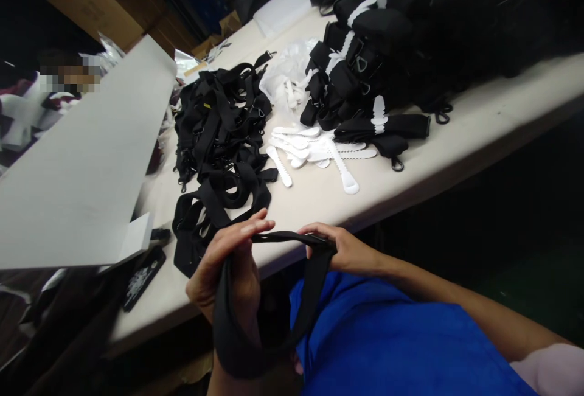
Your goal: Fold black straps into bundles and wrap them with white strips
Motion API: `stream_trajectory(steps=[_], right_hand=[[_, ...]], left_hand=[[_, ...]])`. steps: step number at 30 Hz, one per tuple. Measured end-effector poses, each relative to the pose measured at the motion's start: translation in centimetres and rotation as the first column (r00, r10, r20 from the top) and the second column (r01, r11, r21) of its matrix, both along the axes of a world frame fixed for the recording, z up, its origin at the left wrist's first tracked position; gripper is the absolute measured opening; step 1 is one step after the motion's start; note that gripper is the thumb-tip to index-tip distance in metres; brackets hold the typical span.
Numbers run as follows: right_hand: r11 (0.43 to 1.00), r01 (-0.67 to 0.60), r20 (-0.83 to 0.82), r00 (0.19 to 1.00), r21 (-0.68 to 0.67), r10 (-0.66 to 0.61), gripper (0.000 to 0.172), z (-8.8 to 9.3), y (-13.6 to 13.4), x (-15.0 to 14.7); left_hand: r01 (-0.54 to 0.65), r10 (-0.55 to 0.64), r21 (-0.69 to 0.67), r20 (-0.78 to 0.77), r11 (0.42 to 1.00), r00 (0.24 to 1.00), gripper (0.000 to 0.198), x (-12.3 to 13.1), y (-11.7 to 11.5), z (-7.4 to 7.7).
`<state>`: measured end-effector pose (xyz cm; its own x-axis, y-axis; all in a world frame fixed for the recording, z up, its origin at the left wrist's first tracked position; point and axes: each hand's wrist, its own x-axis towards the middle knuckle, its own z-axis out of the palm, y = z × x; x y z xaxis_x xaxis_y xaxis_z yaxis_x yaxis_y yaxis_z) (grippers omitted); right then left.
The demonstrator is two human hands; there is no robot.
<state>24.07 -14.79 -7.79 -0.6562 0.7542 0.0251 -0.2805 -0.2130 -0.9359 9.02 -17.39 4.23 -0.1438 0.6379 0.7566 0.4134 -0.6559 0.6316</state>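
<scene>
At surface (456, 140) edge, 6 o'clock | left hand (230, 268) and right hand (340, 249) both grasping black strap (314, 289), stretched taut between them, loop hanging below | loose strap pile (219, 134) 11 o'clock | white plastic ties (314, 149) 12 o'clock, within reach

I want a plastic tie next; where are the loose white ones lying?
In the head view the white plastic ties lie mid-table, between the loose strap pile and the bundled straps.

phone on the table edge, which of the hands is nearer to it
Left. The left hand holds the black strap just right of the phone; the right hand grips the strap's other end, farther right.
</scene>
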Motion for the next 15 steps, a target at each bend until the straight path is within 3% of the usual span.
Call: stream_trajectory(steps=[3, 5, 7, 10, 13, 15], right_hand=[[0.995, -0.059, 0.02, 0.998, 0.078, 0.057, 0.049, 0.3, -0.2, 0.1], [0.996, -0.071, 0.016, 0.997, 0.05, 0.071, 0.038, 0.4, -0.3, 0.1], [0.996, -0.087, -0.026, 0.996, -0.016, 0.087, 0.031, 0.1, -0.4, 0.1], [0.993, -0.072, -0.085, 0.994, -0.096, 0.064, 0.037, -0.4, -0.2, 0.0], [0.986, 0.053, -0.087, 0.994, -0.16, -0.068, 0.037, -0.4, 0.3, 0.1], [0.959, 0.164, -0.09, 0.978, -0.233, -0.189, 0.033, 0.1, 0.6, 0.5]], left_hand=[[-0.075, 0.075, -0.04, -0.001, 0.996, 0.997, 0.014, 0.3, 0.6, 1.3], [-0.083, 0.082, -0.101, -0.007, 0.991, 0.997, 0.012, 0.5, 0.7, 1.8], [-0.042, 0.05, -0.171, 0.046, 0.984, 0.998, 0.012, 0.8, 0.7, 2.1], [0.045, 0.0, -0.247, 0.182, 0.968, 0.983, 0.017, 1.1, 0.0, 1.9], [0.252, -0.2, -0.242, 0.218, 0.937, 0.955, 0.015, 1.2, -1.6, 2.0], [0.442, -0.449, -0.288, 0.043, 0.85, 0.892, 0.016, 0.9, -2.6, 2.3]])
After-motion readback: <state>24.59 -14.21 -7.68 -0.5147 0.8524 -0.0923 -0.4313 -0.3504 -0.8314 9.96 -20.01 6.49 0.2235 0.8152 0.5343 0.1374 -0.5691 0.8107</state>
